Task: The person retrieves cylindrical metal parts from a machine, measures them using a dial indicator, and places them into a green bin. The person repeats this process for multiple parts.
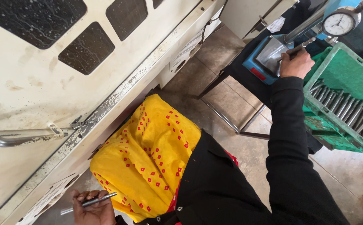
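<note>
A metal rod (295, 48) was gripped by the right hand (296, 64) under the dial gauge (339, 23); another rod (89, 203) was clasped by the left hand (91, 210); careful seating was needed next.

The location was a machining workshop. A large cream machine enclosure (85, 96), stained and fitted with dark windows and a metal door handle (10, 136), stood on a worn concrete floor (231, 137). A dial gauge (339, 23) on a blue inspection stand (261, 58) sat beside a green plastic crate (350, 66) holding rows of turned metal rods (346, 109).
</note>
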The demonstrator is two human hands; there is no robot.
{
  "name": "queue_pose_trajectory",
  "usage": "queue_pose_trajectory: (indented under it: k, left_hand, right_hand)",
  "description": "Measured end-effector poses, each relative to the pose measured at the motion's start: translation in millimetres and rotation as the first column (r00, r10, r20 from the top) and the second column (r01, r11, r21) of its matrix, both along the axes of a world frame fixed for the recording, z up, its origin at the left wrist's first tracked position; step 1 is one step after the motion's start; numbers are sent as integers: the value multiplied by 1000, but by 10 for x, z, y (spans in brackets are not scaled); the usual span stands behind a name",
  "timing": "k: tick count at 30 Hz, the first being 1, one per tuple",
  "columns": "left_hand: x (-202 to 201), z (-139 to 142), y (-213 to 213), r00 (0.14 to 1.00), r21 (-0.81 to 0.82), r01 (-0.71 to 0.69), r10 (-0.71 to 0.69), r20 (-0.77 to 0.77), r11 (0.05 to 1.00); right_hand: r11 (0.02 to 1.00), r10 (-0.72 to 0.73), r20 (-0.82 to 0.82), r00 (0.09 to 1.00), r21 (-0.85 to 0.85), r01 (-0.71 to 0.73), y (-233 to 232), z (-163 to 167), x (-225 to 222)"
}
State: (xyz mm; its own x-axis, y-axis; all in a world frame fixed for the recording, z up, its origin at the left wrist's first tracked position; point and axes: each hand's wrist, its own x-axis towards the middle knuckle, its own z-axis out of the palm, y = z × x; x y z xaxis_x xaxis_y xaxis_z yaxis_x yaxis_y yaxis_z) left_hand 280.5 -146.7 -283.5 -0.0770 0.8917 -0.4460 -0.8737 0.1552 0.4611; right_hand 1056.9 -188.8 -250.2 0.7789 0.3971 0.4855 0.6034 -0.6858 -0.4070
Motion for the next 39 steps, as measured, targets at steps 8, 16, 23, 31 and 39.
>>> queue_pose_trajectory:
  k: [8,16,23,31,39]
  left_hand:
    - [36,7,-9,998,25,21,-23,51,999]
    - [86,59,-30,998,45,34,-36,47,998]
    - [91,62,-24,999,39,2,-4,38,999]
    - [695,119,32,962,-147,196,-219,-161,970]
    - [1750,411,19,752,-157,651,-659,-3,743]
  right_hand:
    - [1000,6,11,1000,-2,-6,8,-14,14]
    - [998,49,10,999,48,-50,-2,14,-2]
    - [976,138,-8,990,170,-134,-5,54,77]
    - [890,350,84,933,-342,-303,67,-26,-706]
    - [198,966,-177,191,24,-980,474,628,-3340]
